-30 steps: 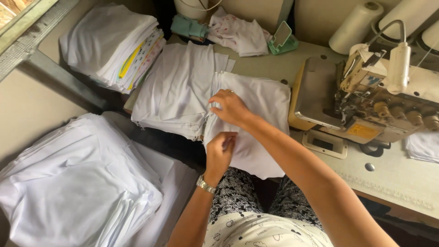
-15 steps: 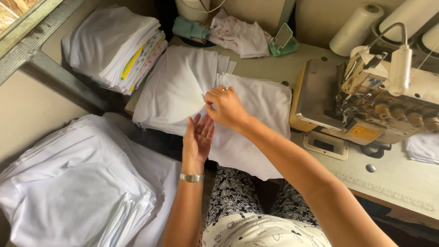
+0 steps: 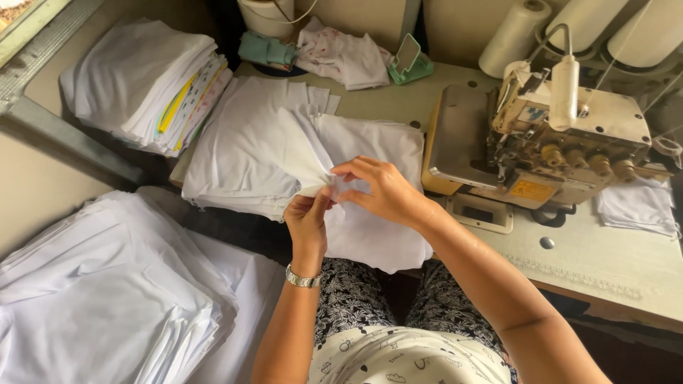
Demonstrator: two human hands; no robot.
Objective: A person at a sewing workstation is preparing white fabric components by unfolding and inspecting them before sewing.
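My left hand (image 3: 307,217) and my right hand (image 3: 380,188) meet over the table's front edge, both pinching the corner of one white fabric piece (image 3: 295,153) lifted off a stack of white cut pieces (image 3: 242,153). A second white stack (image 3: 377,235) lies under my right hand and hangs over the table edge. A metal watch sits on my left wrist.
A beige overlock sewing machine (image 3: 548,149) stands to the right, thread cones (image 3: 509,35) behind it. Folded fabric stack (image 3: 142,82) at the far left, a large white pile (image 3: 107,291) at lower left, small white pieces (image 3: 637,206) at the right, a green phone stand (image 3: 409,60) at the back.
My left hand, open a moment ago, has risen and closed on the fabric corner beside my right hand. The top white piece is now lifted off the stack.
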